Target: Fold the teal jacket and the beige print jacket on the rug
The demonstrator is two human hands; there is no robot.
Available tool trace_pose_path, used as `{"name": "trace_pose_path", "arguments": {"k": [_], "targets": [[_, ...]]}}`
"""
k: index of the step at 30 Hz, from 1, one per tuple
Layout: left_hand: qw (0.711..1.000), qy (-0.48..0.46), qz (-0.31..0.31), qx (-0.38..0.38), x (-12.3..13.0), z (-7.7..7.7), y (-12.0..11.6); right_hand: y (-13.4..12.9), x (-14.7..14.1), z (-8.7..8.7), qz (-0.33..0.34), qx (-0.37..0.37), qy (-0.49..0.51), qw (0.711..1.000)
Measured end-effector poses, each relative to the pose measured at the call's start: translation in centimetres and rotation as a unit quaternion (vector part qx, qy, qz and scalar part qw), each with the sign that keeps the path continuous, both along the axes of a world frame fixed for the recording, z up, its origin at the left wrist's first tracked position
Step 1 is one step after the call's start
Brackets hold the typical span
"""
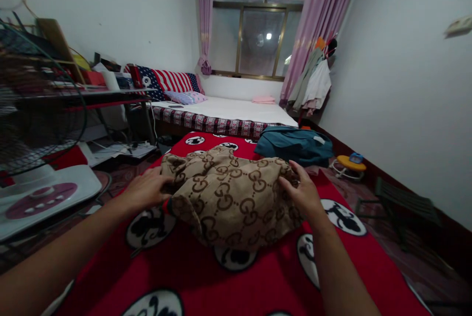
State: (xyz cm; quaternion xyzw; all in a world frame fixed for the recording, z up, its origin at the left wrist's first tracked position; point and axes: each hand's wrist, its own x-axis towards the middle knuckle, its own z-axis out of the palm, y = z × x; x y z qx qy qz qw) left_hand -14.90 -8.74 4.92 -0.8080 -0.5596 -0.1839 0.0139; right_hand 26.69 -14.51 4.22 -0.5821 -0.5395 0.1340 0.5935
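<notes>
Though rumpled, tan cloth (228,200) longest sideways

A red blanket (206,279) with round black-and-white prints carries a rumpled tan garment (236,198) mid-surface and a teal garment (295,145) at the far right.

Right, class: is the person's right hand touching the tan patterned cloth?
Touching. The head view shows it: the right hand's thumb lies against the right side of the tan patterned cloth, with no gap between.

Purple curtains (308,21), gold-framed window (260,43), white-topped bed (228,108), hanging clothes (316,84), yellow stool (345,162)
</notes>
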Motion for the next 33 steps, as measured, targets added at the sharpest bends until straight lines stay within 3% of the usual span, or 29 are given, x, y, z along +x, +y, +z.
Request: {"name": "trace_pose_path", "arguments": {"k": [2,4,6,8,10,13,16,19,22,25,27,29,31,33], "targets": [[0.994,0.032,0.043,0.096,1.5,1.4,-0.5,0.2,-1.3,-0.7,0.003,-0.01,-0.012,1.0],[0.991,0.028,0.03,0.124,3.2,2.1,-0.3,-0.3,-2.3,-0.7,0.076,-0.059,-0.036,0.995],[0.995,-0.008,-0.038,0.087,4.7,2.2,0.5,-1.1,-2.6,0.1,0.169,-0.144,-0.087,0.971],[0.989,-0.051,-0.138,0.02,6.0,1.9,1.5,-2.1,-2.4,1.4,0.209,-0.193,-0.121,0.951],[0.972,-0.086,-0.217,-0.007,7.3,1.8,1.8,-2.8,-2.0,2.8,0.172,-0.156,-0.114,0.966],[0.951,-0.126,-0.282,0.023,9.5,2.1,0.3,-3.3,-1.9,4.0,0.038,-0.021,-0.11,0.993],[0.919,-0.136,-0.365,0.054,11.7,2.5,-2.7,-3.3,-3.0,4.5,-0.044,0.07,-0.172,0.982],[0.893,-0.089,-0.434,0.078,13.3,2.2,-4.9,-3.2,-5.0,4.3,0.033,0.088,-0.29,0.952],[0.89,-0.059,-0.447,0.07,14.0,1.0,-5.6,-3.1,-6.3,3.4,0.17,-0.006,-0.33,0.929],[0.899,-0.09,-0.427,0.048,13.6,-0.2,-5.6,-3.0,-6.1,3.1,0.187,-0.082,-0.25,0.947],[0.912,-0.122,-0.387,0.052,12.8,-0.4,-5.8,-3.2,-4.8,3.7,0.12,-0.056,-0.129,0.983],[0.924,-0.139,-0.349,0.073,11.8,0.0,-6.3,-3.5,-2.7,4.6,0.009,0.011,0.018,1.0],[0.928,-0.133,-0.343,0.06,10.9,0.6,-6.9,-3.6,0.2,5.0,-0.109,0.107,0.157,0.976],[0.925,-0.129,-0.357,0.002,10.2,1.1,-7.3,-3.3,3.3,4.5,-0.154,0.182,0.228,0.944]]}}
